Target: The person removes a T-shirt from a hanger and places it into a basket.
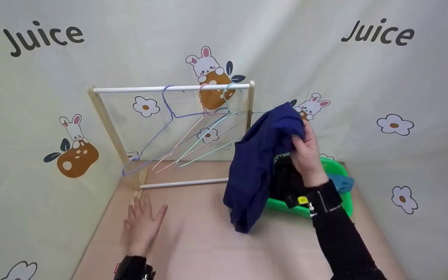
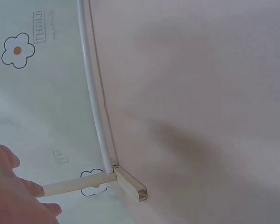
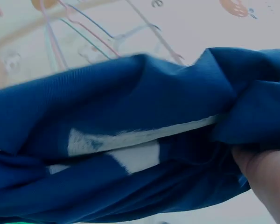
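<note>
My right hand (image 1: pixel 305 149) grips a dark blue garment (image 1: pixel 257 163) by its upper part and holds it up over the left edge of a green basket (image 1: pixel 335 167). The cloth hangs down to the tabletop. In the right wrist view the blue garment (image 3: pixel 130 140) fills the frame, with part of my right hand (image 3: pixel 266 177) at the lower right. My left hand (image 1: pixel 143 221) lies flat on the table with fingers spread, holding nothing, close to the rack's foot (image 2: pixel 129 185). Only a bit of the left hand (image 2: pixel 11 196) shows in the left wrist view.
A small wooden drying rack (image 1: pixel 171 89) stands at the back with several coloured wire hangers (image 1: pixel 193 132) on its top bar. Its lower white bar (image 2: pixel 92 88) runs along the table. The basket holds dark clothes (image 1: pixel 286 179) and a light blue piece (image 1: pixel 342 182). Printed fabric walls surround the table.
</note>
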The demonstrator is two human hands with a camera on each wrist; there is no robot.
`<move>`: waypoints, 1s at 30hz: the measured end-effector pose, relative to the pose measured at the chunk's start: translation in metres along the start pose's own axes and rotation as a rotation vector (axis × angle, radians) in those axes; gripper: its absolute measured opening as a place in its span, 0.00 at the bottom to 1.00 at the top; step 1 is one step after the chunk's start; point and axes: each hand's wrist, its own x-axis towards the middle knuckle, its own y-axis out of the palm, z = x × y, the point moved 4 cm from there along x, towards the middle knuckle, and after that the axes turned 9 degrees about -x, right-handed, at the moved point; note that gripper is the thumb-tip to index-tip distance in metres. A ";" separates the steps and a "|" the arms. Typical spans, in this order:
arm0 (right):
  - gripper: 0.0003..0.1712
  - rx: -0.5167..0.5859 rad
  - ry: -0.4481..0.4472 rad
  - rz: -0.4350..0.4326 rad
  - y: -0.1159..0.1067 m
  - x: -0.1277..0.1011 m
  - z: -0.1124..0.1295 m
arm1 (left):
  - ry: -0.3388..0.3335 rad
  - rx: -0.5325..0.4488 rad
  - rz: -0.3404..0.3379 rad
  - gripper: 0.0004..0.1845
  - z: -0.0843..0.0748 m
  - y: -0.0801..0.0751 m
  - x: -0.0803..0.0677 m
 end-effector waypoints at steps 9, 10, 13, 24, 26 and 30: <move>0.12 -0.023 -0.109 -0.072 -0.026 0.042 0.034 | 0.030 0.029 0.042 0.50 -0.006 0.018 -0.006; 0.10 -0.044 -0.120 -0.079 -0.028 0.044 0.037 | 0.031 0.029 0.044 0.50 -0.006 0.020 -0.007; 0.10 -0.080 -0.145 -0.107 -0.035 0.048 0.046 | 0.031 0.029 0.051 0.50 -0.006 0.023 -0.008; 0.12 -0.594 -0.076 -0.113 -0.067 0.034 0.032 | 0.030 0.034 0.061 0.51 -0.004 0.027 -0.009; 0.14 -0.738 0.008 -0.092 -0.078 0.023 0.016 | 0.030 0.032 0.062 0.51 -0.004 0.027 -0.010; 0.18 -0.993 0.200 0.007 -0.097 -0.010 -0.019 | 0.033 0.019 0.071 0.50 -0.004 0.029 -0.012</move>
